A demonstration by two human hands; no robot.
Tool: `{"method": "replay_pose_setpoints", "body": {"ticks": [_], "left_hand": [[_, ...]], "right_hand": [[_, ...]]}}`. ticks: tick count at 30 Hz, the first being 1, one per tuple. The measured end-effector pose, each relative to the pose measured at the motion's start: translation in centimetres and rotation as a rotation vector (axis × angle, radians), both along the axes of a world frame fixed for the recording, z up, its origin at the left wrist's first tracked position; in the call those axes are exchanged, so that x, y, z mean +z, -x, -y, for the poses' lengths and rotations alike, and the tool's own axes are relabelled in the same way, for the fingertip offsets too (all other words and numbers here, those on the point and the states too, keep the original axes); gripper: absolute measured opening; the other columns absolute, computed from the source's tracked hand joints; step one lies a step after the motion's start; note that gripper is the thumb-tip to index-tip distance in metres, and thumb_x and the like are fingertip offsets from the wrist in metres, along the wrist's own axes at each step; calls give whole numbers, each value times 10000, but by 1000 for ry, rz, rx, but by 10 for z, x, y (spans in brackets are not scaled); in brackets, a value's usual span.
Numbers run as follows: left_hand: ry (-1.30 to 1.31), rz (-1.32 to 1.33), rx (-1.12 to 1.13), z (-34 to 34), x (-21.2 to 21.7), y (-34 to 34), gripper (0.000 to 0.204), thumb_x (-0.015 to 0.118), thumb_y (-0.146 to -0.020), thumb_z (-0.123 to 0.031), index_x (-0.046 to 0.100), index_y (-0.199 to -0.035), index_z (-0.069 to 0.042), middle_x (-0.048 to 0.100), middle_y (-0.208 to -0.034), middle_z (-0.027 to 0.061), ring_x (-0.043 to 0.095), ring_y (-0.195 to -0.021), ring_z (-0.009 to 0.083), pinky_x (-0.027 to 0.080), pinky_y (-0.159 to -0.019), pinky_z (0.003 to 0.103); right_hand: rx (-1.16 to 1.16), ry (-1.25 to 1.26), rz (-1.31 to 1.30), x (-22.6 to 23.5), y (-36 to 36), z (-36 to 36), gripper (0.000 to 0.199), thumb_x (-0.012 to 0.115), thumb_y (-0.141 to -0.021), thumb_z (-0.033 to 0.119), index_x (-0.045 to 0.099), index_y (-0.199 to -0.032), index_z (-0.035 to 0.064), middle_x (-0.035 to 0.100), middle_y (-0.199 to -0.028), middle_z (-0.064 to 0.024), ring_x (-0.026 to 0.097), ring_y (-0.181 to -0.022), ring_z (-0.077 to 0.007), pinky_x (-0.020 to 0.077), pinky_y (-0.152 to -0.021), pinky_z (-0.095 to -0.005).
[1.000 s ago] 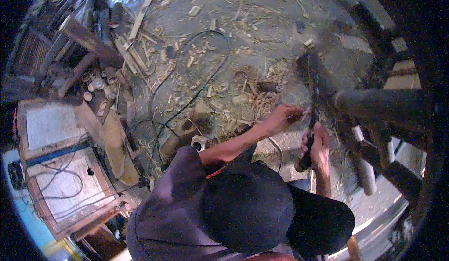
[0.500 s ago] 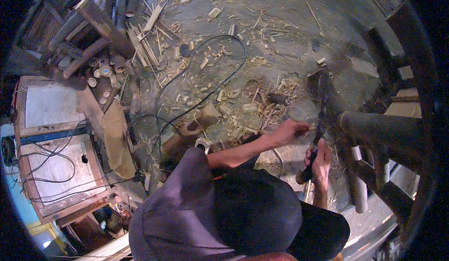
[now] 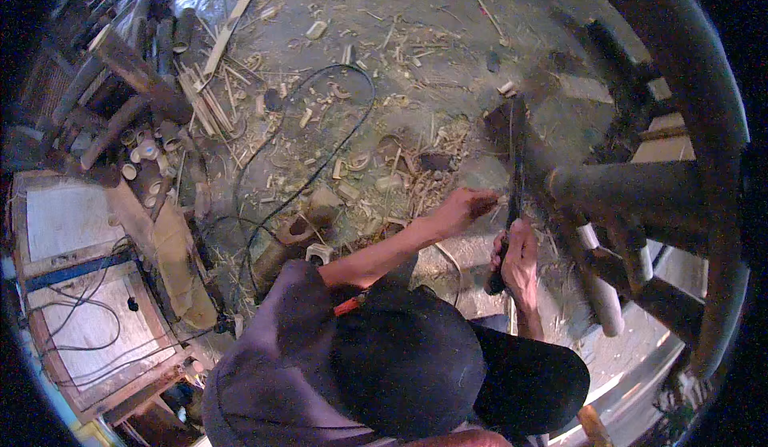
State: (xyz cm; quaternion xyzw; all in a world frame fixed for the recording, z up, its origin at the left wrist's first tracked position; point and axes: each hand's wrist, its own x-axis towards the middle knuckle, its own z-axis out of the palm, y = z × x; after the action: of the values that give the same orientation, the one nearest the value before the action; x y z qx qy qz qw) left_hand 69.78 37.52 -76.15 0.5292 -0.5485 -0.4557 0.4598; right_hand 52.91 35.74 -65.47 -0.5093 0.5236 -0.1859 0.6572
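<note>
Below, the right hand (image 3: 520, 256) is wrapped tight around the dark handle of a long, dark-bladed knife (image 3: 512, 176), whose blade runs up and away along a thick dark wooden pole (image 3: 640, 187) of a rough timber frame. The left hand (image 3: 468, 205) reaches forward just beside the blade, fingers curled against the wood there; whether they pinch anything cannot be told. The concrete floor (image 3: 448, 23) beyond is strewn with pale bamboo shavings and offcuts (image 3: 376, 175), and a black cable (image 3: 320, 135) loops across it. Toward the floor's left edge lie stacked bamboo tubes (image 3: 140, 159) and a wooden board panel (image 3: 88, 311).
</note>
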Motion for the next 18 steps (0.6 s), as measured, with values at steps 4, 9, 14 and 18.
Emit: {"method": "replay_pose_setpoints", "body": {"ticks": [4,9,14,18], "left_hand": [[-129,-297,70,1,12,-3,262,577,-924,-67,648,-1174,-32,704,-1033,100,659,-903,199,518,-831,309],[-29,217,63,-5,10,2,241,622,-895,-42,665,-1131,-18,709,-984,141,682,-853,225,535,-777,331],[66,148,185,-12,4,3,255,658,-862,-10,669,-1116,-12,700,-996,168,690,-830,290,545,-749,343],[-92,38,165,-13,10,1,269,676,-862,-89,660,-1118,-7,696,-1041,148,671,-905,248,529,-816,327]], "right_hand": [[13,66,-101,1,0,1,380,384,-1039,387,508,-876,66,488,-606,-13,469,-500,-120,396,-465,-280],[28,100,-169,-5,-2,4,384,383,-1035,371,549,-977,30,536,-597,-34,509,-502,-137,421,-470,-315],[53,144,33,-27,5,-2,322,437,-1026,274,543,-1196,22,554,-612,-97,517,-492,-203,421,-474,-342],[123,192,-70,-43,11,-3,439,400,-1048,358,450,-1365,59,468,-659,9,453,-539,-81,406,-487,-249]]}}
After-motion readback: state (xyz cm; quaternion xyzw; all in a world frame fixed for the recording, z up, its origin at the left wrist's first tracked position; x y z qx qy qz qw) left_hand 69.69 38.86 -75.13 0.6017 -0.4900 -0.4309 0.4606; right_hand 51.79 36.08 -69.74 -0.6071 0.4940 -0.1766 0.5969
